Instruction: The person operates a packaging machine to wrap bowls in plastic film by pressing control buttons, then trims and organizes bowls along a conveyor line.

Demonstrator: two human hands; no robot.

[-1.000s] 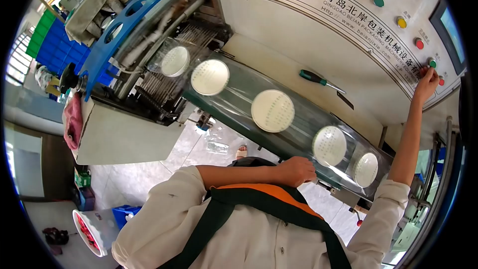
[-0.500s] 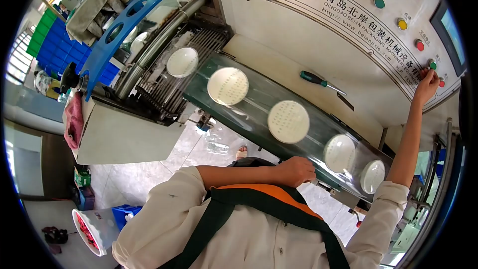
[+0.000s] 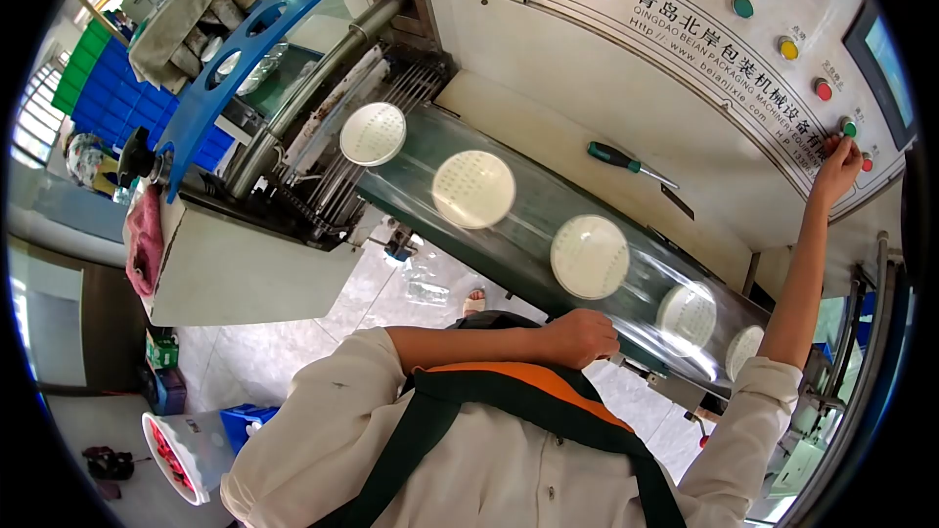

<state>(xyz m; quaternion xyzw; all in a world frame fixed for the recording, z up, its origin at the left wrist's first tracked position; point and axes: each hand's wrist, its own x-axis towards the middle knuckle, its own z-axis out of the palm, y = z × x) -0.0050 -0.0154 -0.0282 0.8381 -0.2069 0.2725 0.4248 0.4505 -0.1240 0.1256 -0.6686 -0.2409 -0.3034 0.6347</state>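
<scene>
Right hand: my right hand (image 3: pixel 839 168) is up at the panel (image 3: pixel 675 59), fingertips against the green button (image 3: pixel 849 127). Whether they pinch it or only press, I cannot tell.
Left hand: my left hand (image 3: pixel 582 337) is curled closed at the near edge of the conveyor belt (image 3: pixel 528 215); nothing shows in it. Contact with the edge: unclear.
Dishes: five white round ones in a slanting row under clear film. First dish (image 3: pixel 373 134) sits where the slatted bed (image 3: pixel 328 191) meets the belt; second dish (image 3: pixel 473 190), third dish (image 3: pixel 590 257) and fourth dish (image 3: pixel 687 318) lie apart along it; fifth dish (image 3: pixel 745 352) is partly behind the right sleeve (image 3: pixel 768 401).
Screwdriver: green-handled screwdriver (image 3: pixel 618 155) on the ledge beyond the belt.
Risk, bed-to-belt joint: first dish could snag or tilt if film catches on the slats.
Risk, buttons: red button (image 3: pixel 867 162) is just beside the working fingers; a slip of the wrist could press it in error.
Risk, near edge: with the belt running, knuckles this close could be rubbed or nudge a dish, should the arm relax.
Risk, far end: the forearm masks part of the fifth dish, so a pile-up there might go unseen.
</scene>
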